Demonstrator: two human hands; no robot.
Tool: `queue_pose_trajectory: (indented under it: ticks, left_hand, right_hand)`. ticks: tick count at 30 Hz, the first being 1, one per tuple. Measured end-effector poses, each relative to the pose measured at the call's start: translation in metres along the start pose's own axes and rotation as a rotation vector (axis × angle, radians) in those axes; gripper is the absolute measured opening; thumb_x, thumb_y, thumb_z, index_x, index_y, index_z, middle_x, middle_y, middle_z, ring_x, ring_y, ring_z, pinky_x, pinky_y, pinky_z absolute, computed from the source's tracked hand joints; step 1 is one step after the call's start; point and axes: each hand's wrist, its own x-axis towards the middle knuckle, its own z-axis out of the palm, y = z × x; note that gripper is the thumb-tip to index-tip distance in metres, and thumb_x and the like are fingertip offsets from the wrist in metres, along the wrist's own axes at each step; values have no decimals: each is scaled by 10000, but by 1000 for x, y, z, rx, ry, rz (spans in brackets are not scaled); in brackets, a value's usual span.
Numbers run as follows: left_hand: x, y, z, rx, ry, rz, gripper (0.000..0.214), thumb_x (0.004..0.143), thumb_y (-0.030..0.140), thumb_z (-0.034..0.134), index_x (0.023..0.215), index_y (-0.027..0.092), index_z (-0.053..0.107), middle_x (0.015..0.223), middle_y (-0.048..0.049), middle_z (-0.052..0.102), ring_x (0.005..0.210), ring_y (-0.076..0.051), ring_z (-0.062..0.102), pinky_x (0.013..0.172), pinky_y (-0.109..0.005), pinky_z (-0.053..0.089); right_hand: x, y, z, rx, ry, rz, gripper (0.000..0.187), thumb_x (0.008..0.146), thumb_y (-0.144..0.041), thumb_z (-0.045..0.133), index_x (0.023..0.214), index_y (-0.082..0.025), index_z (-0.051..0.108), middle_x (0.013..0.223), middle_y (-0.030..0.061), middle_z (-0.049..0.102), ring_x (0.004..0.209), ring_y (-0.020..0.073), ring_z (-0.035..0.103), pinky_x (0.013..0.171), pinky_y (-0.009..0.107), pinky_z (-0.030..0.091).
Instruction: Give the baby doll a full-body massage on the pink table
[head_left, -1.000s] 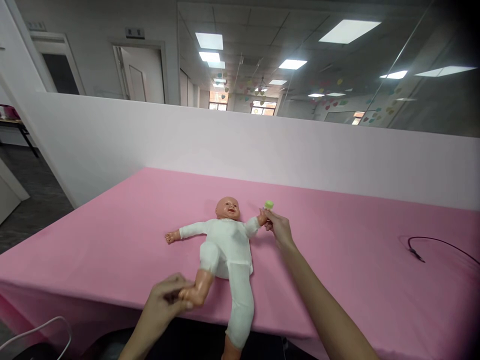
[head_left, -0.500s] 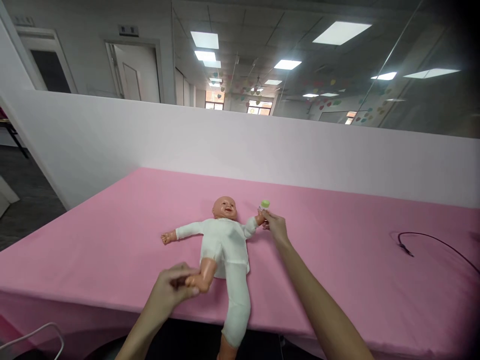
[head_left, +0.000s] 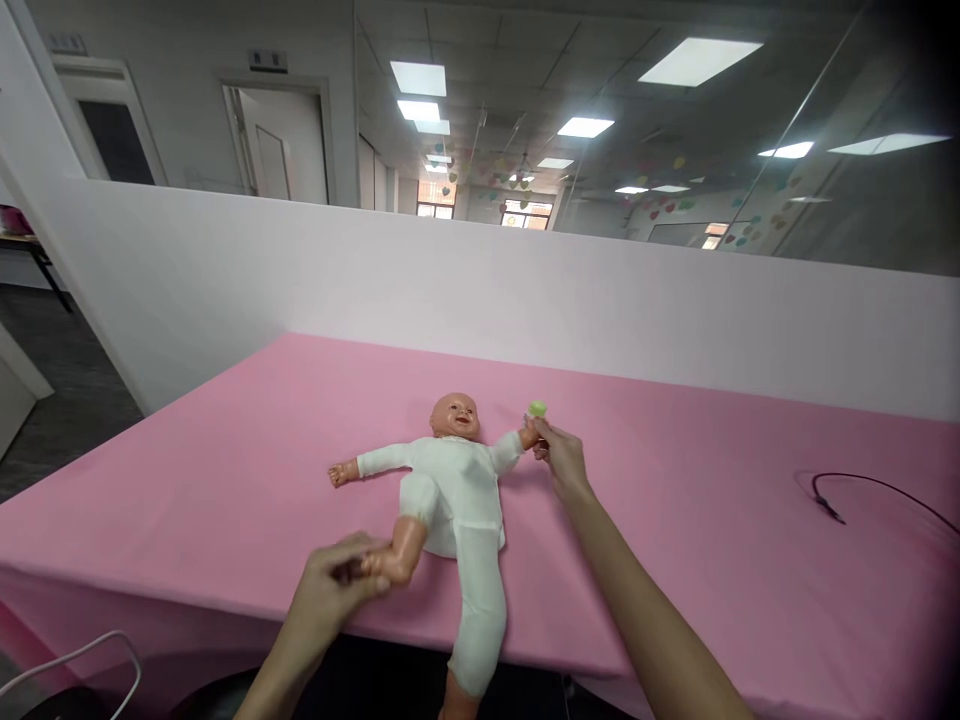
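Observation:
A baby doll [head_left: 459, 482] with a white cloth body lies face up on the pink-covered table [head_left: 675, 560], its head toward the wall. My left hand [head_left: 334, 585] is closed round the foot of the doll's bent leg, on the left side of the view. The other leg stretches straight toward me and hangs past the table edge. My right hand [head_left: 559, 455] pinches the doll's hand at the right, with that arm stretched outward. Just behind those fingers shows a small light-green thing [head_left: 537, 409], mostly hidden. The doll's other arm lies out to the left.
A black cable [head_left: 885, 485] lies on the cloth at the right. A white partition [head_left: 487, 290] with glass above closes off the back. At the lower left, a white cable [head_left: 112, 640] loops below the table edge.
My left hand has shifted the doll's foot slightly to the left, so the bent leg slants outward more. My right hand keeps its hold on the doll's hand. The view has turned slightly.

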Motion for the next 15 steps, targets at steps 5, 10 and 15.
queue_pose_trajectory:
  ticks: [5, 10, 15]
  left_hand:
    - [73, 15, 37, -116, 7, -37, 435, 666, 423, 877, 1011, 162, 834, 1028, -131, 773, 950, -300, 686, 812, -370, 564]
    - [76, 8, 39, -125, -26, -62, 471, 662, 415, 890, 1057, 166, 824, 1025, -122, 765, 945, -280, 680, 816, -353, 550]
    - [4, -14, -13, 18, -60, -15, 375, 596, 443, 930, 845, 177, 841, 737, -54, 657, 709, -197, 575, 664, -292, 472]
  right_hand:
    - [-52, 3, 41, -255, -297, -149, 458, 776, -596, 736, 668, -152, 719, 575, 9, 598, 511, 123, 479, 488, 257, 382]
    - [-47, 8, 39, -300, -309, -168, 474, 799, -605, 696, 660, -152, 710, 565, 3, 599, 503, 122, 472, 480, 252, 367]
    - [13, 10, -13, -151, 13, 8, 314, 679, -435, 828, 717, -135, 743, 520, -17, 581, 477, 113, 471, 470, 246, 405]
